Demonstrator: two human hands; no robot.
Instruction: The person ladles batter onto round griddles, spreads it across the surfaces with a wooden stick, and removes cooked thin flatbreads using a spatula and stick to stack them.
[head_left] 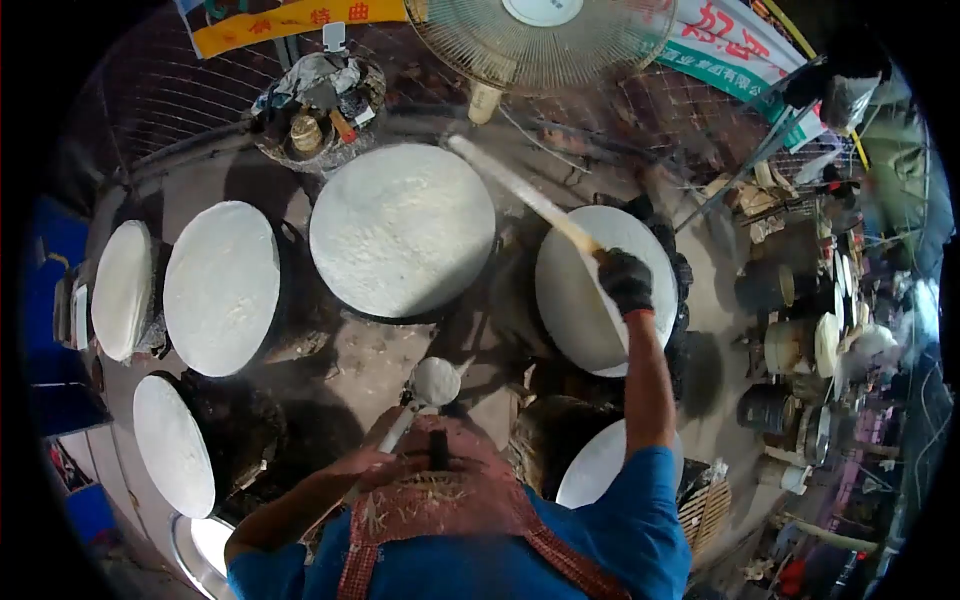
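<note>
My right hand [627,282], in a dark glove, is closed around a long wooden stick [545,208]. Its far end is pale and slopes up and left, above a round white surface [570,300] beneath the hand. Low in front of my body, my left hand [366,463] grips the pale handle of a ladle; the ladle's round bowl [437,382] looks full of something white. Ahead lies a large round pan-like surface [400,230] covered in white, with a shadow on its lower right. A red checked apron [430,500] covers my front.
More white-topped round surfaces stand left, including a large one [222,288], a narrow-looking one [122,290] and a lower one [173,445]. Another [595,470] sits beside my right arm. A fan [540,40] and a cluttered round stand [318,115] are ahead. Pots [790,345] crowd the right.
</note>
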